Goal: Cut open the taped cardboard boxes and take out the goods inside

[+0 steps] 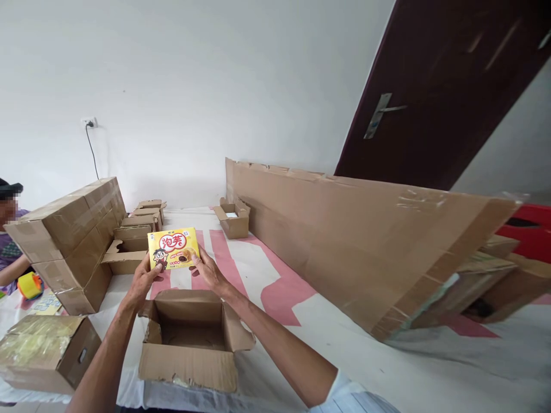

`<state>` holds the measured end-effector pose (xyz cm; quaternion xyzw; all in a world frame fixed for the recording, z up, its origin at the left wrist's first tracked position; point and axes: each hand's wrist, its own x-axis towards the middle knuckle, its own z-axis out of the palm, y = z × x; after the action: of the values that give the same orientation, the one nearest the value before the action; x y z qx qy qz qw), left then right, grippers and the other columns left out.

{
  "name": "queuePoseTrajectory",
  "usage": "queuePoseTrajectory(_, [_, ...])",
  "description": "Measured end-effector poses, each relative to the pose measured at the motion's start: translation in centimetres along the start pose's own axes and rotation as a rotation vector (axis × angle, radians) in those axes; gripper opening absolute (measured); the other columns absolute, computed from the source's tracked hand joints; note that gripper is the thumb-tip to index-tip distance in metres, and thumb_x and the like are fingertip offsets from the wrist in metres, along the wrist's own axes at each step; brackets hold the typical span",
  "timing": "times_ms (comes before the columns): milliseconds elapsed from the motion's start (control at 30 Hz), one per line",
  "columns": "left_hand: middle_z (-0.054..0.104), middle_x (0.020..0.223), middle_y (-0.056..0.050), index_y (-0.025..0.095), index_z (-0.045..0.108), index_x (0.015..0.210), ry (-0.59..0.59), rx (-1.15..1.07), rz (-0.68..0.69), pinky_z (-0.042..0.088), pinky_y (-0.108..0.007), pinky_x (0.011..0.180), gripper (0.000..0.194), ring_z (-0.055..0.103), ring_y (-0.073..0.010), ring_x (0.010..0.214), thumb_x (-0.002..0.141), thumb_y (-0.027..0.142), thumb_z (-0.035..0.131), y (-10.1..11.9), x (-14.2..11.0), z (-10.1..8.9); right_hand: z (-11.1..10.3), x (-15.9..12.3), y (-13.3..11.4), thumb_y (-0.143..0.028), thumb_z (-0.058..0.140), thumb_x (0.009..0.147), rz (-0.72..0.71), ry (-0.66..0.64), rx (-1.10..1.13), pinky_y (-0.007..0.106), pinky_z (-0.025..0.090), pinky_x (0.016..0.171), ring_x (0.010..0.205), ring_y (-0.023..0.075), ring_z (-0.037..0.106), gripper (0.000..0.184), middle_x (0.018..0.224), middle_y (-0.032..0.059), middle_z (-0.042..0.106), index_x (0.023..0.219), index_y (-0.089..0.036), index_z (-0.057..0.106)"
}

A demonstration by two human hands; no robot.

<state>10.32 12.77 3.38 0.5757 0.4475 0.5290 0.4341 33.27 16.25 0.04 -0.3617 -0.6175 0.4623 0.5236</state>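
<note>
A yellow snack box [173,250], printed with a cartoon figure, red lettering and a picture of a cream puff, is held up between my two hands. My left hand [144,279] grips its left end, thumb on the front face. At the right end, my right hand [209,269] closes on it in the same way. Below and nearer to me stands a cardboard box [189,367] with its flaps spread; its inside shows bare cardboard. The snack box is above its far edge, apart from it.
Stacked cartons [64,235] form a wall at left, with open cardboard boxes [129,246] beside them. A long cardboard panel [344,241] bounds the right. A small open box [235,223] stands at the back, a taped carton [43,350] front left. Another person [11,246] is at far left.
</note>
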Motion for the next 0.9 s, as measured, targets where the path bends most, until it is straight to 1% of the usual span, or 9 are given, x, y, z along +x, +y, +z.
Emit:
queuePoseTrajectory(133, [0.078, 0.125, -0.013, 0.019, 0.068, 0.138, -0.035, -0.004, 0.040, 0.055, -0.030, 0.076, 0.077, 0.071, -0.0273, 0.104, 0.076, 0.059, 0.089, 1.6, 0.3, 0.2, 0.0, 0.3, -0.9, -0.073, 0.053, 0.095, -0.034, 0.030, -0.003, 0.035, 0.062, 0.069, 0.088, 0.0229, 0.070, 0.080, 0.132, 0.0097, 0.072, 0.164, -0.034, 0.044])
queuePoseTrajectory(233, [0.075, 0.132, -0.014, 0.020, 0.065, 0.144, -0.049, 0.016, 0.070, 0.056, -0.029, 0.076, 0.079, 0.071, -0.0297, 0.112, 0.079, 0.059, 0.086, 2.5, 0.3, 0.2, -0.2, 0.2, -1.6, -0.068, 0.051, 0.097, -0.080, 0.024, -0.012, 0.035, 0.062, 0.071, 0.089, 0.0228, 0.070, 0.077, 0.132, 0.0094, 0.073, 0.165, -0.032, 0.043])
queuePoseTrajectory(400, [0.074, 0.138, -0.013, 0.022, 0.059, 0.151, -0.056, 0.044, 0.114, 0.056, -0.027, 0.075, 0.079, 0.069, -0.0279, 0.114, 0.084, 0.057, 0.084, 4.3, 0.0, 0.5, -0.5, -0.2, -3.4, -0.063, 0.049, 0.102, -0.130, 0.021, -0.018, 0.036, 0.062, 0.073, 0.091, 0.0232, 0.069, 0.072, 0.133, 0.0097, 0.072, 0.165, -0.031, 0.040])
queuePoseTrajectory(500, [0.076, 0.134, -0.011, 0.021, 0.062, 0.145, -0.064, 0.037, 0.152, 0.057, -0.027, 0.076, 0.072, 0.071, -0.0272, 0.113, 0.086, 0.056, 0.084, 5.6, -0.6, 0.8, -0.6, -0.9, -4.7, -0.062, 0.051, 0.103, -0.204, 0.014, -0.005, 0.037, 0.062, 0.075, 0.103, 0.0265, 0.069, 0.067, 0.142, 0.0099, 0.068, 0.163, -0.032, 0.042])
queuePoseTrajectory(600, [0.077, 0.133, -0.011, 0.020, 0.065, 0.138, -0.074, -0.014, 0.201, 0.060, -0.030, 0.085, 0.067, 0.072, -0.0284, 0.117, 0.083, 0.050, 0.090, 6.5, -1.2, 0.6, -0.7, -1.9, -5.4, -0.058, 0.056, 0.104, -0.275, -0.011, -0.013, 0.039, 0.062, 0.086, 0.117, 0.0283, 0.066, 0.065, 0.149, 0.0093, 0.065, 0.162, -0.033, 0.042])
queuePoseTrajectory(700, [0.079, 0.128, -0.011, 0.018, 0.068, 0.130, -0.111, -0.029, 0.143, 0.063, -0.035, 0.087, 0.066, 0.075, -0.0301, 0.113, 0.075, 0.042, 0.098, 5.8, -1.5, -0.8, -1.4, -3.0, -4.7, -0.051, 0.066, 0.100, -0.236, -0.118, -0.139, 0.042, 0.060, 0.088, 0.106, 0.0270, 0.068, 0.065, 0.139, 0.0103, 0.070, 0.160, -0.031, 0.047])
queuePoseTrajectory(800, [0.081, 0.118, -0.010, 0.017, 0.071, 0.121, -0.133, 0.011, 0.009, 0.065, -0.036, 0.081, 0.066, 0.077, -0.0298, 0.104, 0.066, 0.037, 0.102, 3.3, -1.4, -3.6, -2.8, -4.2, -3.0, -0.041, 0.070, 0.095, -0.167, -0.209, -0.371, 0.044, 0.059, 0.090, 0.103, 0.0276, 0.070, 0.054, 0.128, 0.0120, 0.073, 0.146, -0.025, 0.063])
queuePoseTrajectory(833, [0.082, 0.116, -0.010, 0.017, 0.072, 0.119, -0.096, 0.024, -0.028, 0.065, -0.036, 0.080, 0.067, 0.077, -0.0291, 0.102, 0.062, 0.036, 0.104, 2.2, -1.2, -4.8, -3.5, -4.6, -2.4, -0.038, 0.069, 0.094, -0.160, -0.206, -0.425, 0.045, 0.059, 0.093, 0.106, 0.0282, 0.070, 0.050, 0.128, 0.0125, 0.072, 0.142, -0.024, 0.067])
queuePoseTrajectory(900, [0.082, 0.109, -0.007, 0.016, 0.072, 0.112, 0.054, 0.054, -0.095, 0.065, -0.036, 0.079, 0.072, 0.076, -0.0265, 0.096, 0.050, 0.032, 0.106, -0.3, -0.9, -7.2, -4.8, -5.7, -1.5, -0.037, 0.065, 0.094, -0.140, -0.165, -0.476, 0.045, 0.058, 0.097, 0.111, 0.0281, 0.070, 0.046, 0.128, 0.0127, 0.072, 0.138, -0.023, 0.071])
